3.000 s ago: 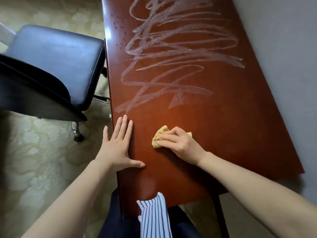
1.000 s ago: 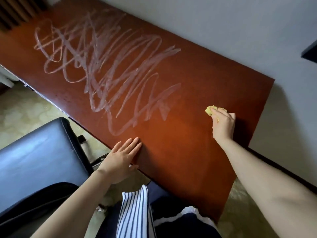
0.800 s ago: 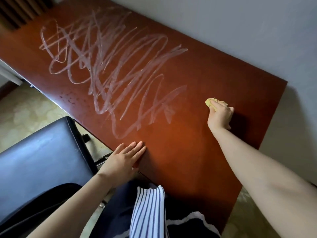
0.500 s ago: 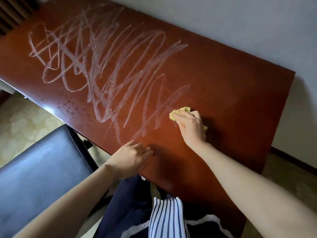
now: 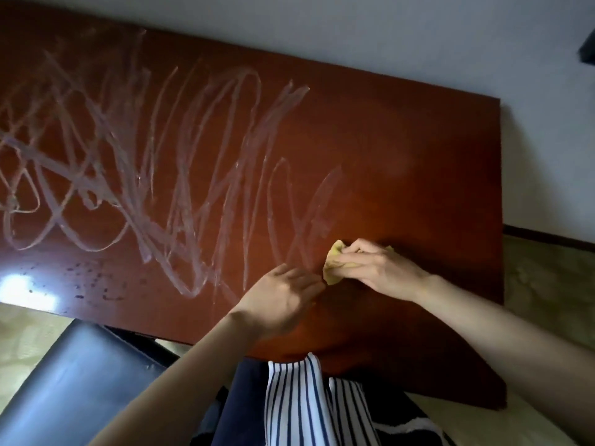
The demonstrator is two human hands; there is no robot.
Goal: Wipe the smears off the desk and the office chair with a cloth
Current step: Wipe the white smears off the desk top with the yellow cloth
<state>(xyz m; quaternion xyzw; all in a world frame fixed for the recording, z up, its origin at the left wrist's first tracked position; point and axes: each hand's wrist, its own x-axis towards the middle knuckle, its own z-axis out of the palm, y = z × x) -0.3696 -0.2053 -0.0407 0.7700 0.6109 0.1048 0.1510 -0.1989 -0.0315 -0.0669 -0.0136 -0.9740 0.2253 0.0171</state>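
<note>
Red-brown surface [image 5: 418, 156], smears [image 5: 193, 156] across most of it. I see cloth [image 5: 333, 255] wadded under right hand [image 5: 376, 268], fingers curled round it, at the smears' near edge. Left hand [image 5: 283, 297] flat, fingers straight, just beside. Cloth looks soft, light, limp; I'd grip the wad from above.

Wall: a plain pale grey wall [image 5: 386, 33] runs from 11 to 3 o'clock, beyond my desk's far edge.
Skirting: a dark skirting strip [image 5: 547, 236] at 3 o'clock.
Floor: pale patterned carpet [image 5: 547, 284] at 3 to 4 o'clock, and again at 8 o'clock.
Furniture: my red-brown desk [image 5: 418, 140] fills the middle. A black padded chair [image 5: 80, 381] sits at 7 o'clock, just beside its near edge.
Light: a white glare [image 5: 25, 291] on the glossy top at 9 o'clock.
Unclear: a dark shape [image 5: 587, 49] at 2 o'clock, cut off.
</note>
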